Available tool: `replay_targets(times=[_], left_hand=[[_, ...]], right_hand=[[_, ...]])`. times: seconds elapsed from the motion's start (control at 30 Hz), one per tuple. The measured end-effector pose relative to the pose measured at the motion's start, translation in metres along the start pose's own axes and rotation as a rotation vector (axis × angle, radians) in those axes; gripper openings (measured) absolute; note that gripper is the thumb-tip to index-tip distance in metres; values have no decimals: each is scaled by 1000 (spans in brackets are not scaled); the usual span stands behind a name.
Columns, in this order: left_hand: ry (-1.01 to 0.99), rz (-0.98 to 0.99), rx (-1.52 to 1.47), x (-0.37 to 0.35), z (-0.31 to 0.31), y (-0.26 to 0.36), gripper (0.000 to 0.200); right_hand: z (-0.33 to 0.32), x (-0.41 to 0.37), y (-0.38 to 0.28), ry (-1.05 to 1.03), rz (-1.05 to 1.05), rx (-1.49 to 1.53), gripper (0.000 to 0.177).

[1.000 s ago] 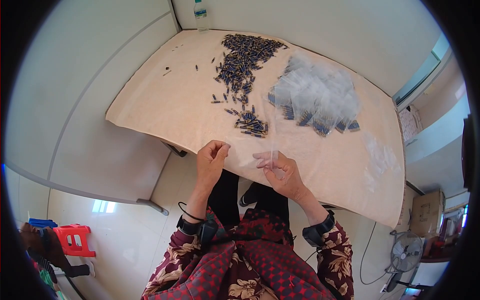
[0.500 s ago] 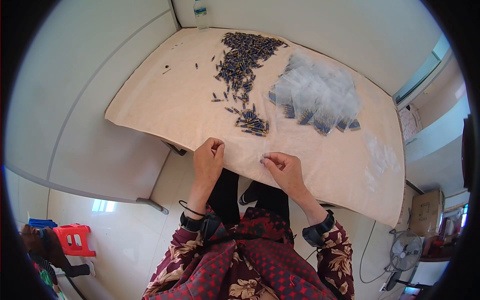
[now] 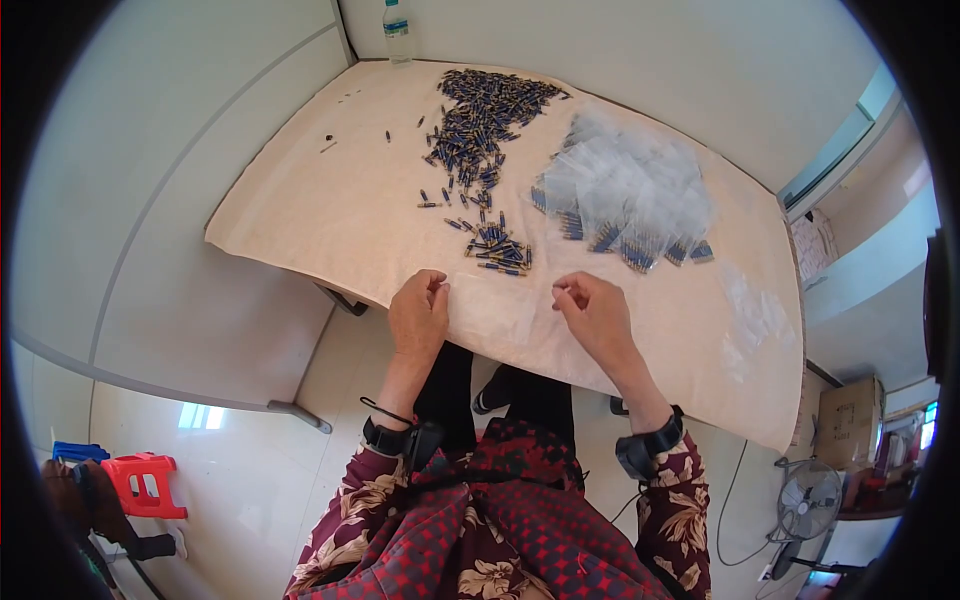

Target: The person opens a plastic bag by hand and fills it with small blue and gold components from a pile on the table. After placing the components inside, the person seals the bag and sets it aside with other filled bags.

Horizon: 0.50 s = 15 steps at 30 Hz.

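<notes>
My left hand (image 3: 420, 308) is at the table's front edge, thumb and forefinger pinching the left edge of a clear plastic bag (image 3: 492, 312). The bag lies flat on the cloth and is hard to make out against it. Right of the bag, my right hand (image 3: 598, 312) hovers over the cloth, fingers loosely curled and slightly apart, with nothing visible in them. Just beyond the bag is a small group of dark blue tubes with brass-coloured ends (image 3: 497, 248). A large heap of the same tubes (image 3: 487, 110) spreads farther back.
Filled clear bags (image 3: 630, 195) are piled at the right back, tubes showing at their lower ends. Loose clear bags (image 3: 752, 320) lie at the table's right side. A bottle (image 3: 397, 35) stands at the back. A red stool (image 3: 145, 485) and a fan (image 3: 808, 498) are on the floor.
My right hand has come away from the bag's right edge, moving right and slightly forward, its fingers loosened. My left hand has stayed at the bag's left edge.
</notes>
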<state>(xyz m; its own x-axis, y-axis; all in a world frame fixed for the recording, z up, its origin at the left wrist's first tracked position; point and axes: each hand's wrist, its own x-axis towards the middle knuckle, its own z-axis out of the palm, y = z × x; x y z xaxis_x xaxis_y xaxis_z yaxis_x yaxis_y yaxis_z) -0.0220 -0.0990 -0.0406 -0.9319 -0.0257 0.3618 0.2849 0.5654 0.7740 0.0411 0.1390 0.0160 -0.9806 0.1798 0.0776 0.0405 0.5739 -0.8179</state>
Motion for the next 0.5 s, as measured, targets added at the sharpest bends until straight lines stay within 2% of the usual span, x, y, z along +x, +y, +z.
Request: replay_targets(times=[0.23, 0.4, 0.5], left_hand=[[70, 1, -49, -1, 2, -6, 13], [35, -10, 0, -3, 0, 1, 11], [27, 2, 11, -5, 0, 1, 11]], right_hand=[[26, 50, 8, 109, -222, -211, 16], [46, 65, 13, 124, -261, -345, 19], [51, 66, 14, 102, -202, -336, 21]])
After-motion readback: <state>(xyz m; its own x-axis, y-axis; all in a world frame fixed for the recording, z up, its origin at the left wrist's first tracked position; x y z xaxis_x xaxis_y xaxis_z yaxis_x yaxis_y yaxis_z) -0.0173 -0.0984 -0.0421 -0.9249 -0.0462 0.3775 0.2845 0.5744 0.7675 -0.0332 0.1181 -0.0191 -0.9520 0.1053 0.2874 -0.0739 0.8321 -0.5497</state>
